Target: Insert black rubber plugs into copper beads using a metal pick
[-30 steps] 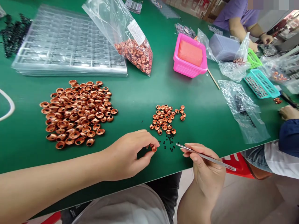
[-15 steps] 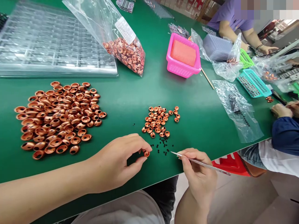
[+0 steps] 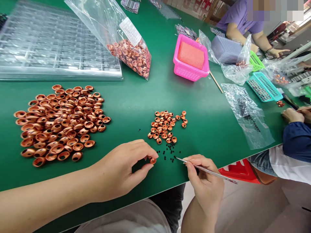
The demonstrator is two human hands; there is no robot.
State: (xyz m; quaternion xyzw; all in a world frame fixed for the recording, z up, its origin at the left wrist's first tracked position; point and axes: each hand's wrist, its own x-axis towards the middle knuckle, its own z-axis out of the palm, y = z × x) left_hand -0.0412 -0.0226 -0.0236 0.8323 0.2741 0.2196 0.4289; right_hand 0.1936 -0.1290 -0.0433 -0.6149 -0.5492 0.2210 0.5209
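Between the thumb and fingertips of my left hand is one small copper-coloured oval piece with a hole, held just above the green table. My right hand grips slim metal tweezers, their pointed tip at the edge of a scatter of tiny black discs. Whether the tip touches a disc I cannot tell. Beyond the discs sits a loose cluster of similar copper pieces. To the left lies a bigger pile of larger-looking copper pieces.
Clear plastic trays are stacked at the back left, partly under a bag of copper pieces. A pink basket holds an orange-red block. On the right are a flat plastic bag, a turquoise basket and two co-workers' arms.
My right hand and the tweezers have shifted slightly left, bringing the tip against or beside a black disc. My left hand keeps its hold on the copper piece.
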